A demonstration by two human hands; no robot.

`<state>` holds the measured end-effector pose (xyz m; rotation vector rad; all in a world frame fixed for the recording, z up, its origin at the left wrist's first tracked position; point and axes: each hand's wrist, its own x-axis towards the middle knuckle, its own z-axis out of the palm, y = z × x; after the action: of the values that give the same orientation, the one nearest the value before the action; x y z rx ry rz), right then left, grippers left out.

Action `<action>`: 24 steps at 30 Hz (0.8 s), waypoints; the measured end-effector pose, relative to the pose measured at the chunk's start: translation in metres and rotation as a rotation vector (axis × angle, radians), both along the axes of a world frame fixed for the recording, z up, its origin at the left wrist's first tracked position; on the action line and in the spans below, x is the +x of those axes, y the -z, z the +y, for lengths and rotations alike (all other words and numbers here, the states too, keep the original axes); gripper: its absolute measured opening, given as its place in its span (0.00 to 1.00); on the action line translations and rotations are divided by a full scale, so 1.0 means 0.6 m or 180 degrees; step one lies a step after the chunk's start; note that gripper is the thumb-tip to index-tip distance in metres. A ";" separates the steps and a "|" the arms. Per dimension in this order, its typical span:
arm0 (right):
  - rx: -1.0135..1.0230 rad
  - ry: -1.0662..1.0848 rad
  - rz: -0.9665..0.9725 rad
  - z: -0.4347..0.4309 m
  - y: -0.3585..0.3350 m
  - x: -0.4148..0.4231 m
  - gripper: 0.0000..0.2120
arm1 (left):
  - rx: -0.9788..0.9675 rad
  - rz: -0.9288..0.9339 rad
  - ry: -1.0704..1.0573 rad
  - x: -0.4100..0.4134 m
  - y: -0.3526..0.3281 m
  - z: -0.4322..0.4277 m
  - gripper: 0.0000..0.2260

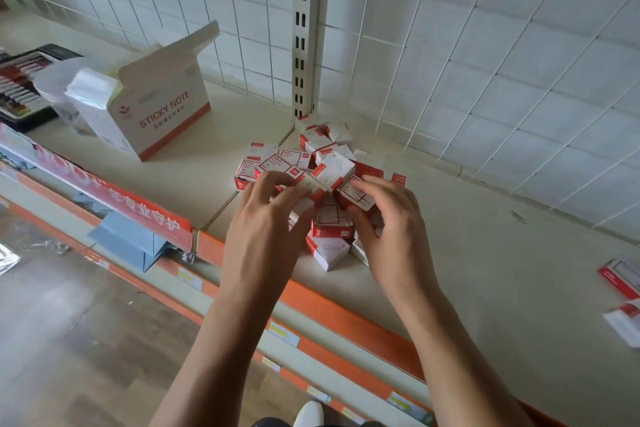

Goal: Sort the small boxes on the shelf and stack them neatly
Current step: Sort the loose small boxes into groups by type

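at the shelf (467, 253), a person's left hand (266, 218) and right hand (388, 218) curl their fingers round red-and-white small boxes (332, 166) atop the jumbled heap mid-shelf. sorting looks barely begun; next, these want squaring into a first tidy stack. nearby, an open sticky note carton (166, 107) holds white packs (93, 97).

Small boxes (320, 163) heaped on shelf (467, 253) before upright post (303, 28), sticky-note carton (166, 107) to their left
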<state>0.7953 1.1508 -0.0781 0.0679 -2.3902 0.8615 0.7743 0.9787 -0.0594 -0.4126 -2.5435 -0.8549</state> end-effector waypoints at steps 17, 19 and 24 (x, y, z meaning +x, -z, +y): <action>-0.0110 0.0672 -0.0137 0.130 -0.016 0.110 0.16 | -0.0001 0.0305 0.0940 0.041 -0.022 0.147 0.10; -0.0117 0.0838 -0.0192 0.167 -0.015 0.140 0.16 | 0.0030 0.0228 0.1149 0.054 -0.015 0.187 0.11; -0.0184 0.1043 -0.0269 0.232 -0.016 0.203 0.16 | -0.0015 0.0085 0.1441 0.084 -0.002 0.260 0.11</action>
<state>0.9172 1.2898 -0.0685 -0.3793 -2.3610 0.7878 0.8250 1.1345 -0.0582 -1.0200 -2.4629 -0.9868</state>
